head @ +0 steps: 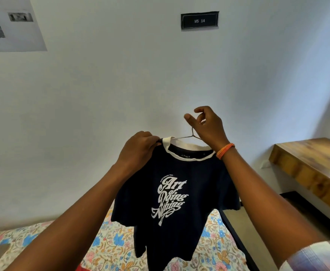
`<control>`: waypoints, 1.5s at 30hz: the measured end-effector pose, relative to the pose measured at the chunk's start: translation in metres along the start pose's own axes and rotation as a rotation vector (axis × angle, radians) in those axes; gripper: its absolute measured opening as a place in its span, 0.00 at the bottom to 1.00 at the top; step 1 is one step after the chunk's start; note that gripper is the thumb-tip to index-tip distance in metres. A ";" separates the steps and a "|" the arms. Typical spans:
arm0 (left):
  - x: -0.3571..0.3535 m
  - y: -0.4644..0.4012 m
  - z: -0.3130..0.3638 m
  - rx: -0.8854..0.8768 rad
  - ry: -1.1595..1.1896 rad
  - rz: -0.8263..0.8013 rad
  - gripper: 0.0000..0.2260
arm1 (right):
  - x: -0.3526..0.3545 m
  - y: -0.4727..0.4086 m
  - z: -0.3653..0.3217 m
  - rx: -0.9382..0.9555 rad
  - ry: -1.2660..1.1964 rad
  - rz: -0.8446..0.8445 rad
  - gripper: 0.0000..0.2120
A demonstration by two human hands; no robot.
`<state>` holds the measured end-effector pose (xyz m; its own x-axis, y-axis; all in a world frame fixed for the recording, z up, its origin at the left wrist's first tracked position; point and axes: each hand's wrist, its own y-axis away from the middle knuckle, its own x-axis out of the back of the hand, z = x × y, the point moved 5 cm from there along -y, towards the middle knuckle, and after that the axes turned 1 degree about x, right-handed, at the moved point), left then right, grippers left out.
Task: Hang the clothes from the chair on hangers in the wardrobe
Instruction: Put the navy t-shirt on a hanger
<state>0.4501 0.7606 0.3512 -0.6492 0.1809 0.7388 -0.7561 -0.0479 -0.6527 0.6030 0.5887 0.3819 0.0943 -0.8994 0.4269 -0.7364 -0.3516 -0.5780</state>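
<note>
navy cotton t-shirt with a white collar and white script print [172, 192] hangs in the air over the floral quilted bedspread [105, 243], already threaded on a thin silver wire hanger [187, 136]. to its left shoulder the left hand [138, 149] pinches the fabric beside the collar, likely seating it on the wire. above the collar the right hand [207, 126] curls round the hook, bearing the weight. the hook itself is hidden in those fingers; no wardrobe or chair is in view.

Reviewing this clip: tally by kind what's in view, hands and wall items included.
Hands: 2, left hand, right hand
T-shirt: 1
Wire hanger: 1
Wall sign: 1
Paper sheet: 1
Floral bedspread: 1
Wooden shelf: 1
Total: 8
</note>
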 end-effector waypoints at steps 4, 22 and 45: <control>0.020 0.009 0.001 -0.014 0.006 0.131 0.10 | 0.042 0.035 0.018 0.009 0.351 -0.098 0.28; 0.036 0.031 0.158 -0.281 0.528 0.151 0.09 | 0.241 0.323 -0.113 -0.013 1.357 0.463 0.16; 0.126 0.306 0.807 -0.190 1.458 -0.130 0.08 | 0.617 0.782 -0.352 -0.313 1.947 0.937 0.18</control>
<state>0.0706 -0.0242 0.3802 0.1625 0.9855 0.0492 -0.7046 0.1508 -0.6934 -0.1505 -0.1500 0.4381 -0.7154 0.6500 0.2565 -0.2259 0.1323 -0.9651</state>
